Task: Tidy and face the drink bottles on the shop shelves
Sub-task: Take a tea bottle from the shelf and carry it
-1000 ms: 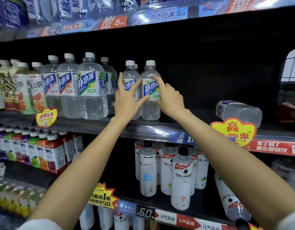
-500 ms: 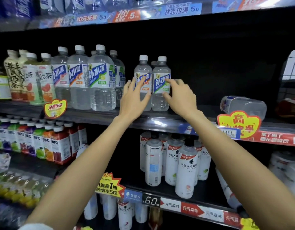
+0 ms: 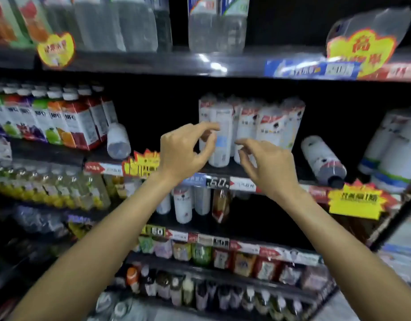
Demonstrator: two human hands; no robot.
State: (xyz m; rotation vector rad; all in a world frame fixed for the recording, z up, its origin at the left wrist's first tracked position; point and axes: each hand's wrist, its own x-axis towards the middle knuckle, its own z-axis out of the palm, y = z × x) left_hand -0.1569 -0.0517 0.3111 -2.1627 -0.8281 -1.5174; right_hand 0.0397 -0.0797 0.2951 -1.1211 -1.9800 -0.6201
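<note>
- Head view: left hand (image 3: 181, 154) and right hand (image 3: 267, 165), fingers loosely curled and holding nothing, hover just before the white-labelled bottles (image 3: 246, 128).
- Those bottles stand mid-shelf (image 3: 292, 179); one fallen bottle (image 3: 322, 158) lies to their right.

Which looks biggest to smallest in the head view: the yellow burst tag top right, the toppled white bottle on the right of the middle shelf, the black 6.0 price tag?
1. Yellow burst tag and toppled white bottle: similar spread, too close to rank.
2. Black 6.0 price tag: clearly smallest.
The picture is blurred, so edges are rough.
</note>
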